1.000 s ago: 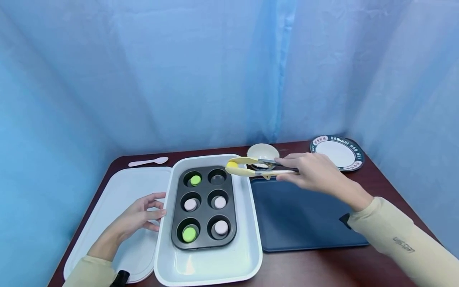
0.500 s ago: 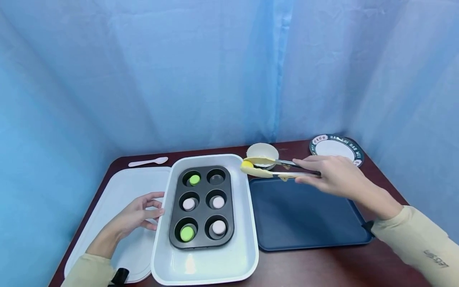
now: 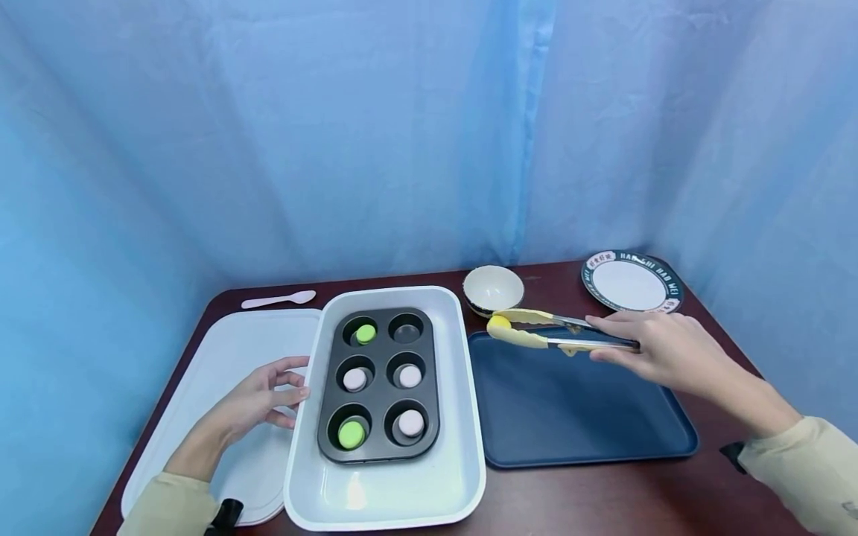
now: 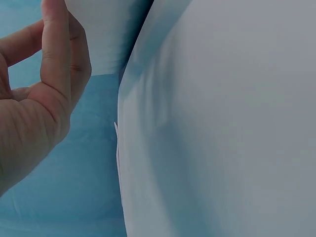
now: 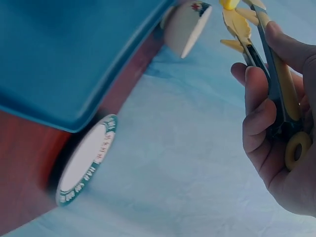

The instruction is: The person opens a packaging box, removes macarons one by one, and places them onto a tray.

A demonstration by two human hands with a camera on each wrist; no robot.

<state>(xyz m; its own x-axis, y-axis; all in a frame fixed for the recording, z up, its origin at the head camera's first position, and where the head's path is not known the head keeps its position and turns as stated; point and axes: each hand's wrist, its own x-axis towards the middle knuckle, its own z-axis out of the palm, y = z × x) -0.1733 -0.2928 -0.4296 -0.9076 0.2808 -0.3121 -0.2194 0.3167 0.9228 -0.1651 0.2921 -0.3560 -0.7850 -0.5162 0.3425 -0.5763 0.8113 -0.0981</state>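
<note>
My right hand (image 3: pixel 670 350) grips a pair of tongs (image 3: pixel 563 343) with cream tips; the right wrist view shows the fingers wrapped round the handles. Pinched in the tips is a small yellow round piece (image 3: pixel 499 322), over the back left corner of the navy tray (image 3: pixel 583 424). My left hand (image 3: pixel 258 402) has loosely bent fingers, its fingertips right at the left rim of a white basin (image 3: pixel 389 499). Inside the basin lies a dark muffin tin (image 3: pixel 380 378). Green rounds (image 3: pixel 351 434) and pale pink rounds (image 3: pixel 410 376) sit in its cups; the back right cup holds nothing.
A white bowl (image 3: pixel 493 289) stands behind the navy tray, in front of the blue curtain (image 3: pixel 375 149). A green-rimmed plate (image 3: pixel 630 286) lies at the back right. At the left are a white tray (image 3: pixel 201 387) and, beyond it, a pale spoon (image 3: pixel 281 299).
My right hand has carried the tongs and the yellow piece right and slightly nearer, from the basin's back right rim to over the navy tray. The left hand stays at the basin's rim.
</note>
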